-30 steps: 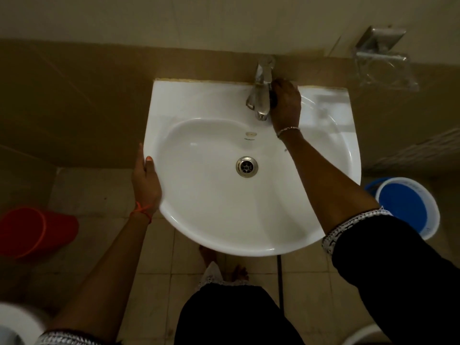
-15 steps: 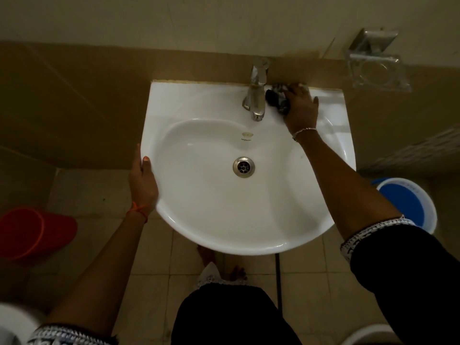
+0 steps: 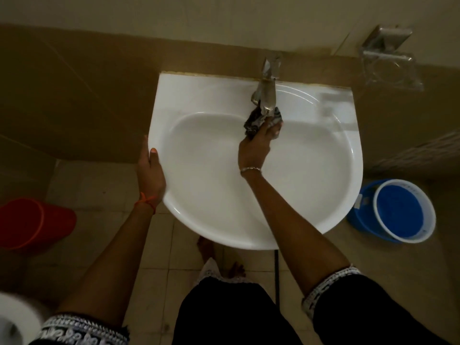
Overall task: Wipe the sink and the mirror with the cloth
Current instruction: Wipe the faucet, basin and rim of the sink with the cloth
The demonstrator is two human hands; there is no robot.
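Right hand brought cloth under tap; left hand grips sink.

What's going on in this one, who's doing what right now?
A person is at a white sink, cleaning it. The right hand grips a dark cloth bunched against the spout of the tap, over the basin. The left hand holds the sink's left rim, thumb on top. A blue bucket is on the floor to the right and a red bucket to the left.
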